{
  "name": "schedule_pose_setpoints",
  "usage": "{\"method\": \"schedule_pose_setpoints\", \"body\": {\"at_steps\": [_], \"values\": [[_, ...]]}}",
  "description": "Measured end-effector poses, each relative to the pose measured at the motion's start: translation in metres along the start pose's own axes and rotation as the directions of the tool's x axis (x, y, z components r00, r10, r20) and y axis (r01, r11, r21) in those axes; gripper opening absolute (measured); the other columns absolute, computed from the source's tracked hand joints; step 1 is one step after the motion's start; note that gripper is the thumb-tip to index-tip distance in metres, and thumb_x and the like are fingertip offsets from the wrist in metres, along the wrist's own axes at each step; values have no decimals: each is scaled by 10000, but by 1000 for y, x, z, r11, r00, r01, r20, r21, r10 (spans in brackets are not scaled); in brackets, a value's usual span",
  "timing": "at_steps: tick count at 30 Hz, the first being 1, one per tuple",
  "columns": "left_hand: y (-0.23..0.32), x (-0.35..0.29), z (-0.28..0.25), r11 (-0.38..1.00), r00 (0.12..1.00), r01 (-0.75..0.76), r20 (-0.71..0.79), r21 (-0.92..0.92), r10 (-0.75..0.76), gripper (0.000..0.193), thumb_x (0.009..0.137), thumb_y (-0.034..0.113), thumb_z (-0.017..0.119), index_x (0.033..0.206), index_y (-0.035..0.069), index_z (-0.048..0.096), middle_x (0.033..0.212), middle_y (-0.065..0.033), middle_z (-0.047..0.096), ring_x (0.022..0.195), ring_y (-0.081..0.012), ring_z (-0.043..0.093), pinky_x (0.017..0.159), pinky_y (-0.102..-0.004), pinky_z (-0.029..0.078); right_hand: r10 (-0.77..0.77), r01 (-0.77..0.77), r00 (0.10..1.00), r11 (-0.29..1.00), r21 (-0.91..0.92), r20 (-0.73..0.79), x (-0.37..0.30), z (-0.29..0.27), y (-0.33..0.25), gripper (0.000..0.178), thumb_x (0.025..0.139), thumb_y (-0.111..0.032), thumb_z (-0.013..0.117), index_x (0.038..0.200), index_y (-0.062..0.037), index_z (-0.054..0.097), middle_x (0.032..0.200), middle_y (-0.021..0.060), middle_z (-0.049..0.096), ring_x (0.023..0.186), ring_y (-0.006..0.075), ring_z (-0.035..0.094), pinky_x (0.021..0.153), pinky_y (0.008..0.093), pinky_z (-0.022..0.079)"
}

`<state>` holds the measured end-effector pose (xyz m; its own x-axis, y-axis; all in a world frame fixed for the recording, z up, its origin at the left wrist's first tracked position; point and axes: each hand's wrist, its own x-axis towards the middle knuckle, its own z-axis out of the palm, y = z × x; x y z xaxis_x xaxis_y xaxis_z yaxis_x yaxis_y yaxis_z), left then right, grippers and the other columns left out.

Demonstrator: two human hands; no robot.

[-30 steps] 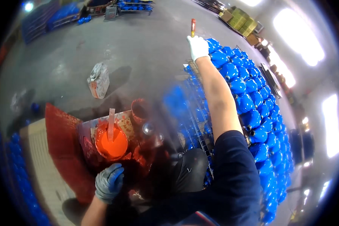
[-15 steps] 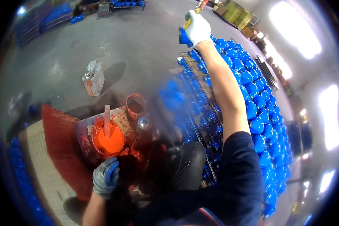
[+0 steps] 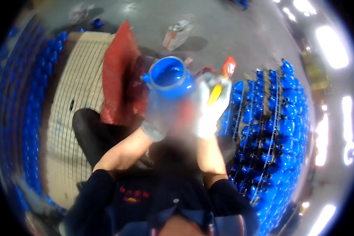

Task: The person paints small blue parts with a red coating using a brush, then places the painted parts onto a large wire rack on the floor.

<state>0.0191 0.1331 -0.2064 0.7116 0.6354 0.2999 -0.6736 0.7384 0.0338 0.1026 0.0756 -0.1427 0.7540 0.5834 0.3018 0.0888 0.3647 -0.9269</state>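
Observation:
A hollow blue metal casting (image 3: 170, 87), perhaps a valve body, is held up before my chest with its round open end facing up. Beneath it my gloved left hand (image 3: 157, 124) is closed on it, blurred by motion. My right hand (image 3: 211, 104), in a white glove, grips a paintbrush (image 3: 216, 93) with a yellow handle and a red, paint-covered tip. That hand is just right of the casting; whether it touches it I cannot tell. Behind the casting and hands, the bucket of orange-red paint is hidden.
Stacked blue castings (image 3: 291, 129) on wire racks stand close on my right. More blue castings (image 3: 31, 129) line the left, beside a beige ridged board (image 3: 72, 90). An upright red-stained sheet (image 3: 120, 74) is nearer. Ahead, a paint-smeared can (image 3: 177, 35) stands on the floor.
My right hand has come back from the far end of the racks with the brush. The blue casting is now in my left hand, which moved up and right. The view has swung left.

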Motion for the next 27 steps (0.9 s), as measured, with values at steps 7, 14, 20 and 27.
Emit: {"method": "schedule_pose_setpoints", "body": {"at_steps": [7, 14, 20, 27], "values": [[66, -61, -28, 991, 954, -114, -287, -69, 90, 694, 1007, 651, 427, 1460, 132, 515, 1387, -241, 585, 1206, -460, 607, 947, -585, 552, -101, 173, 926, 970, -169, 365, -112, -24, 22, 280, 928, 51, 685, 1144, -43, 534, 1229, 255, 635, 832, 220, 722, 768, 324, 594], [114, -46, -6, 990, 940, 132, -312, -39, -138, 630, 1021, 530, 513, 1515, 146, 446, 1462, -238, 509, 1320, -476, 513, 988, -588, 544, -60, 76, 996, 970, -230, 72, -94, -106, 35, 451, 1104, -246, 471, 1460, 30, 489, 1181, 178, 689, 923, 194, 685, 887, 338, 537], [148, -23, -30, 956, 973, 138, -216, 258, -82, 727, 980, 431, 638, 1506, 18, 353, 1468, -261, 475, 1257, -422, 559, 988, -559, 538, 149, -122, 987, 943, -311, 63, -74, -129, 80, 271, 949, -23, 699, 1209, 51, 693, 1195, 97, 734, 981, 139, 685, 857, 274, 534], [154, -20, -68, 993, 971, 70, -221, -94, -89, 837, 930, 464, 704, 1547, 80, 288, 1442, -276, 422, 1232, -454, 542, 794, -488, 627, -85, 561, 798, 466, -684, 597, -35, -107, 129, 220, 802, -93, 794, 1015, -147, 776, 894, 46, 688, 852, 252, 642, 787, 330, 538]]}}
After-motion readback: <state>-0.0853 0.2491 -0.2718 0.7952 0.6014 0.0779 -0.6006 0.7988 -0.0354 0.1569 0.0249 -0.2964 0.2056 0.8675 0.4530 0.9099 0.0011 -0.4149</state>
